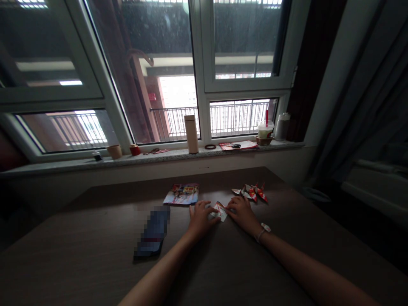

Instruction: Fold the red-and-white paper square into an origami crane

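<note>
- Small folded piece of white paper with red and orange print [222, 216]: flat at the clock's centre, on the dark brown wooden worktop [79, 246], 12 being towards the window.
- A corner points roughly to 12, leaning towards 11; its long axis seems to run 11 to 5, though fingers cover both sides.
- Left hand [202, 217] at 9, right hand [241, 212] at 3: apart, fingertips touching the paper; whether either pinches it, I cannot tell.
- For a clean crease, I would steady it with the left fingertips, align the edges, then press outwards with the right.
- Red-and-white folded paper pieces [256, 193]: 2 o'clock, just beyond the right hand.
- Colourful printed flat packet [181, 194]: 10 o'clock.
</note>
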Available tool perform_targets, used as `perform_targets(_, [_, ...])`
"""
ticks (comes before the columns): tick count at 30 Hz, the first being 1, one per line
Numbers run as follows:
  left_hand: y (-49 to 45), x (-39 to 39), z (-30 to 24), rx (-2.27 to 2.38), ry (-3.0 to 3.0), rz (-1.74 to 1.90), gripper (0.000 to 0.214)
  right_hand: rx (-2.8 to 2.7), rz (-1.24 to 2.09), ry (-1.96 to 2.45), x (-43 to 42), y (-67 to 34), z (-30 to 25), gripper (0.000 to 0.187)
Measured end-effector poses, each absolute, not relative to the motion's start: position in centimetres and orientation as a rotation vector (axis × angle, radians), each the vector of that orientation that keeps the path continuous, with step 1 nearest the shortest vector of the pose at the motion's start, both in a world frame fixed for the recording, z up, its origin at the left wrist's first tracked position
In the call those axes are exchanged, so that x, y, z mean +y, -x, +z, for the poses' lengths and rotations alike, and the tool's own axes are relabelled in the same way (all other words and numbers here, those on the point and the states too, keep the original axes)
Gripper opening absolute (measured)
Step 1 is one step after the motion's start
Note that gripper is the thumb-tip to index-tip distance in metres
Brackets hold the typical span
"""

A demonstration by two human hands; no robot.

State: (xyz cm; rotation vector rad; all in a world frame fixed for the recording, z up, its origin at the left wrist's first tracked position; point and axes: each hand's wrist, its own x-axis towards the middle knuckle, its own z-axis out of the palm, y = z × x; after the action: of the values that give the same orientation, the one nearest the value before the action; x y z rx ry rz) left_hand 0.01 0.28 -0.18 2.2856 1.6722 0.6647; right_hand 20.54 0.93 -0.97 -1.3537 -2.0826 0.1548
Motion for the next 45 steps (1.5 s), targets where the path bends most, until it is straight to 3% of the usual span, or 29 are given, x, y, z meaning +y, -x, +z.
perform_targets(11, [0.08, 0.45, -0.32, 1.673, -2.298, 0.639, 0.025, -2.206, 0.068, 1.145, 0.71, -20.03, -0.92, 0.014])
perform_targets(45, [0.07, 0.30, -0.38, 1.687, -2.279, 0.651, 0.026, -2.207, 0.207, 1.153, 1.15, -20.74, -1.13, 0.014])
